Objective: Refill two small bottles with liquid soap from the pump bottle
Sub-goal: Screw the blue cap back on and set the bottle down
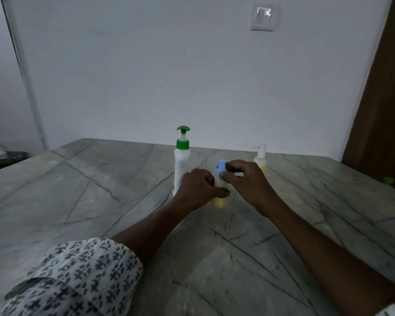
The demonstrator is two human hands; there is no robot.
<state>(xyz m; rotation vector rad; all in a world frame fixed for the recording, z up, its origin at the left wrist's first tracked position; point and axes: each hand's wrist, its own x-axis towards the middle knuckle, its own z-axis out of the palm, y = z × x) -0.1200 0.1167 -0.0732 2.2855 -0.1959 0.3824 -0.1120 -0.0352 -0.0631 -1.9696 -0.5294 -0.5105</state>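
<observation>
The white pump bottle point(181, 165) with its green pump head stands upright on the bench point(78, 190), just left of the hands and a little farther back. Its spout faces the camera.

The left hand point(196, 188) comes in from the left, its fingers curled round the body of the blue-capped small bottle point(219, 201). This bottle stands upright between the two hands, its long axis vertical, with yellowish liquid showing below the grip.

The blue cap point(221, 166) sticks up above the left hand. The right hand point(244, 181) reaches it from the right and pinches it between thumb and fingertips.

The coming move likely turns on this: the cap sits straight above the held body, so a twist about the vertical axis should work it. Whether it is going off or on cannot be told.

The white-capped small bottle point(260, 159) stands behind the right hand, untouched, and is also yellowish inside.
</observation>
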